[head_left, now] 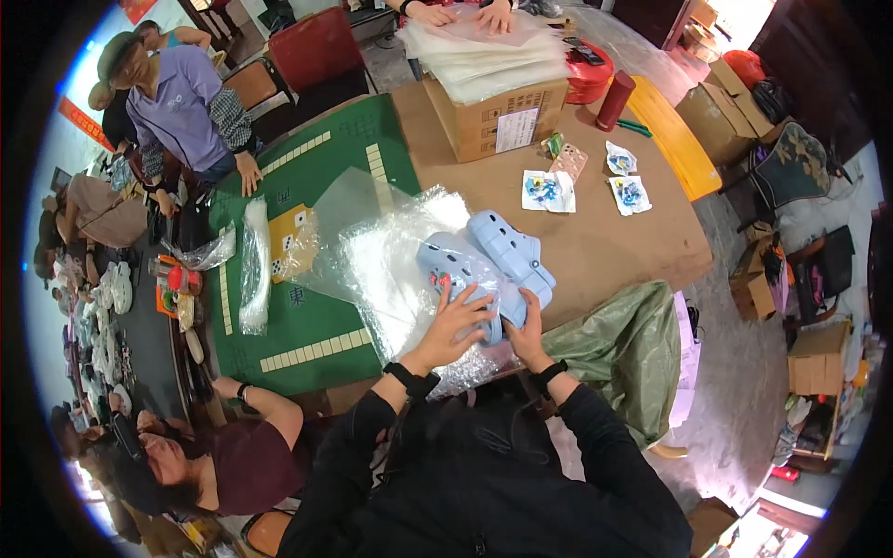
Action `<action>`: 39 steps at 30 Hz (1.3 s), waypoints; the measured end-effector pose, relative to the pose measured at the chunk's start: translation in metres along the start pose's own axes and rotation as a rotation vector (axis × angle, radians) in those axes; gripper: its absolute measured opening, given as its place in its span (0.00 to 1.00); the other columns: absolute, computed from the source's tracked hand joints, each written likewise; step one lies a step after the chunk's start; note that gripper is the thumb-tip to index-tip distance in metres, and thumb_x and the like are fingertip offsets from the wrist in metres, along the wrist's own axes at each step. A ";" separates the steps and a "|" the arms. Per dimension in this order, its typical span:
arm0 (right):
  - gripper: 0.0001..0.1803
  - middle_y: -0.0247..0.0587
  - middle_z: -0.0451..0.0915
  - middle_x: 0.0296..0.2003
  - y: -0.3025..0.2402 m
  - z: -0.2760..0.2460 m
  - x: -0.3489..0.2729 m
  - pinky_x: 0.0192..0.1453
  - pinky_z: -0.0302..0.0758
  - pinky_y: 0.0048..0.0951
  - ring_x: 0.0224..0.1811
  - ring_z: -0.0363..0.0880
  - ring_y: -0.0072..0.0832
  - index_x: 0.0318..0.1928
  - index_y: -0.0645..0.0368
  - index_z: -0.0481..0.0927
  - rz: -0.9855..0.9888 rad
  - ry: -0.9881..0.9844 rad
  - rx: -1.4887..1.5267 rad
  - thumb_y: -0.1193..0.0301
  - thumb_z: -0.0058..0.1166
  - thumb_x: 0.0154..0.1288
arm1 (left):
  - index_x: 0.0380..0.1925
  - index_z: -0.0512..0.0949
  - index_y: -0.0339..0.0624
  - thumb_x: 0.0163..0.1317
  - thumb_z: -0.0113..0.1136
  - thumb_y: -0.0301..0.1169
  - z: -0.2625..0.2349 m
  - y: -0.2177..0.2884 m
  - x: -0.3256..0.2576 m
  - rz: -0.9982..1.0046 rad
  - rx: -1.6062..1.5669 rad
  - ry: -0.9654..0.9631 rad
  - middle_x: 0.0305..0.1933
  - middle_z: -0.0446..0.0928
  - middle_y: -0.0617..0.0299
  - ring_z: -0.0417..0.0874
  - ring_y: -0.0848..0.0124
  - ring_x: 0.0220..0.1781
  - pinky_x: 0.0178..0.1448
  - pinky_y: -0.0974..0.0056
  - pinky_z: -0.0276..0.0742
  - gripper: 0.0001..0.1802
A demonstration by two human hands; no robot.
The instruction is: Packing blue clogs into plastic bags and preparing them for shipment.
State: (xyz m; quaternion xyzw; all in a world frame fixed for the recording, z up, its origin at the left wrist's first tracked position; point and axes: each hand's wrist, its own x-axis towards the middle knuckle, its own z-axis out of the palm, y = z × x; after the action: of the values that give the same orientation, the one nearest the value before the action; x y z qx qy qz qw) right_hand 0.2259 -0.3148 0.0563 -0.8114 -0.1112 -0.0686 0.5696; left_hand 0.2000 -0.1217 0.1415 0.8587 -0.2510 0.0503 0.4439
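A light blue clog (456,263) with small red charms lies at the middle of the table, with a clear plastic bag (349,237) around or over its toe end. Spread across its side is my left hand (449,330), fingers apart and touching the clog. My right hand (528,333) grips the same clog near its heel, thumb up; its lower fingers are partly hidden. A second light blue clog (510,249) lies just right of the first, close to my right fingertips. Beneath both, crumpled clear plastic wrap (437,209) catches bright glare.
A green mat (321,358) with a tile pattern covers the table's left, bearing a long plastic packet (254,270). Toward the back stand a carton (474,126) topped with plastic bags and a dark red cylinder (615,100). Small charm packets (549,192) lie right. Co-workers stand nearby.
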 end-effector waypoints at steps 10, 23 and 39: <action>0.38 0.57 0.66 0.51 0.014 0.007 -0.017 0.58 0.65 0.37 0.55 0.67 0.49 0.53 0.65 0.62 -0.135 -0.070 -0.112 0.76 0.67 0.40 | 0.58 0.67 0.44 0.54 0.54 0.56 0.016 -0.025 0.019 -0.433 0.522 0.067 0.67 0.56 0.43 0.49 0.44 0.69 0.63 0.29 0.35 0.37; 0.40 0.59 0.68 0.48 -0.009 0.037 -0.012 0.55 0.67 0.38 0.50 0.69 0.50 0.53 0.69 0.61 -0.101 -0.192 -0.152 0.66 0.69 0.43 | 0.44 0.78 0.48 0.60 0.52 0.32 0.049 -0.057 -0.002 -0.358 0.546 0.183 0.57 0.71 0.60 0.56 0.49 0.68 0.67 0.34 0.33 0.13; 0.54 0.53 0.66 0.50 -0.006 0.000 0.036 0.53 0.65 0.45 0.51 0.64 0.48 0.62 0.65 0.54 0.143 -0.161 -0.730 0.63 0.69 0.33 | 0.41 0.75 0.44 0.52 0.55 0.37 0.044 -0.040 0.018 -0.440 0.858 0.089 0.51 0.69 0.58 0.59 0.48 0.64 0.62 0.28 0.42 0.16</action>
State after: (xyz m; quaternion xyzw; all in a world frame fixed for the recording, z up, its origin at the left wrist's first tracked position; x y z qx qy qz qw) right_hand 0.2595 -0.3093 0.0706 -0.9695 -0.0671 0.0001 0.2358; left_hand 0.2289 -0.1443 0.0914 0.9941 -0.0006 0.0908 0.0599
